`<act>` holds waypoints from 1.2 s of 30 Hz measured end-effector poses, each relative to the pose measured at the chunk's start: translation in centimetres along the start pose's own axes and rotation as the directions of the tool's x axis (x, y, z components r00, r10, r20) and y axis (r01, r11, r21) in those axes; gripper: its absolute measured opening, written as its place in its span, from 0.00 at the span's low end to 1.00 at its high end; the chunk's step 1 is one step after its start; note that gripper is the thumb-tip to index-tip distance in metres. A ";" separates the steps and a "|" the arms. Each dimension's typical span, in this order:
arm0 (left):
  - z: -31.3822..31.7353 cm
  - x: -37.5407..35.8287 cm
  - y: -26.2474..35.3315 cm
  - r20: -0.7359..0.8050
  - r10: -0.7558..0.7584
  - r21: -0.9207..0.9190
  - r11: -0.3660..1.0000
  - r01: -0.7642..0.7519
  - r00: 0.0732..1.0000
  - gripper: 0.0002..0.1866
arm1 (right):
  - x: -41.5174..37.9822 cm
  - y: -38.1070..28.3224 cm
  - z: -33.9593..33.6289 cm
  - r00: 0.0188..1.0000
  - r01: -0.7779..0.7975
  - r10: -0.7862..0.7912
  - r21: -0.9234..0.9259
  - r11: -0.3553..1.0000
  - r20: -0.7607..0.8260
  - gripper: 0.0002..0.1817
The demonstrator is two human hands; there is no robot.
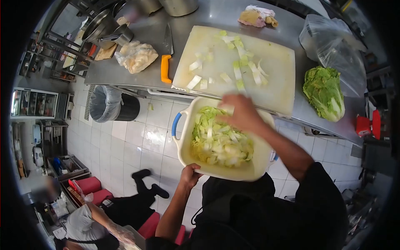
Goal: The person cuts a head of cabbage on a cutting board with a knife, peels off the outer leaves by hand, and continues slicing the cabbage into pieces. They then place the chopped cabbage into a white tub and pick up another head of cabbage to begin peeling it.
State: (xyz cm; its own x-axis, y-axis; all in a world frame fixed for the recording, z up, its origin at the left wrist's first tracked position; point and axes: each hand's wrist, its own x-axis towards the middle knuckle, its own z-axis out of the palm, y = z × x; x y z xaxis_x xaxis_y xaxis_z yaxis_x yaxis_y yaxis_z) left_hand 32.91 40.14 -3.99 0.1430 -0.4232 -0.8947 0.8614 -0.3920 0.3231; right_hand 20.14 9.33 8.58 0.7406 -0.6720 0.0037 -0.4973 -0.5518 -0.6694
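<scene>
My left hand (191, 175) is closed on the near rim of a cream plastic basin (183, 143) with blue handles. Chopped napa cabbage (221, 141) lies in the basin, held against the counter's front edge. Over the basin, close to the board's edge, my right hand (241, 111) is smeared by motion; whether its fingers hold anything cannot be made out. A white cutting board (275, 71) carries scattered cut cabbage pieces (239, 54). To its right sits a napa cabbage (323, 91), and to its left lies a knife (166, 66) with an orange handle.
A clear plastic bag (333, 50) and a red object (367, 123) are at the right. Left on the steel counter (208, 12) lies a bag of pale food (136, 57), near metal pots (100, 27). Below stands a lined bin (125, 107). Another person (83, 225) works lower left.
</scene>
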 end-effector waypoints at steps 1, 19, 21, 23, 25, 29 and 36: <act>0.0 0.4 0.0 0.001 -0.003 -0.002 1.000 0.003 1.000 0.18 | 4.0 1.4 -2.2 0.999 0.042 -0.039 0.112 0.993 -0.032 0.17; 0.9 -0.7 -0.1 -0.059 -0.002 0.015 1.000 0.003 0.998 0.24 | 4.9 12.1 -2.7 0.957 0.289 -0.290 0.070 0.955 -0.002 0.22; 0.5 -0.4 -0.4 -0.057 0.000 0.004 1.000 0.001 0.998 0.22 | 1.0 8.5 -0.8 0.938 0.345 -0.346 0.083 0.935 -0.003 0.22; -0.5 0.4 -0.9 -0.063 0.017 -0.018 1.000 -0.018 0.998 0.17 | -1.6 5.2 0.2 0.914 0.398 -0.406 0.140 0.907 0.031 0.20; -0.2 0.3 -0.6 -0.064 0.030 -0.024 0.999 -0.031 0.997 0.14 | -2.2 3.2 0.7 0.912 0.384 -0.404 0.196 0.902 0.073 0.18; 0.4 -0.5 -0.3 -0.087 0.042 -0.037 0.998 -0.046 0.995 0.12 | 9.2 3.7 0.5 0.914 0.315 -0.251 0.167 0.934 -0.320 0.20; 0.2 -1.0 -0.6 -0.159 0.059 -0.063 0.996 -0.070 0.986 0.16 | 21.5 7.2 2.0 0.872 -0.060 0.065 0.027 0.998 -0.485 0.18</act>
State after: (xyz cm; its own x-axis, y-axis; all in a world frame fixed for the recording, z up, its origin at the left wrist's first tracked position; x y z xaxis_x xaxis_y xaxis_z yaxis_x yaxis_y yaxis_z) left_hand 32.20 40.66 -3.23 0.2690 -0.3105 -0.9117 0.8782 -0.3095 0.3645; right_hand 33.38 -8.16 2.38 0.3941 -0.8615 0.3202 -0.5285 -0.4975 -0.6879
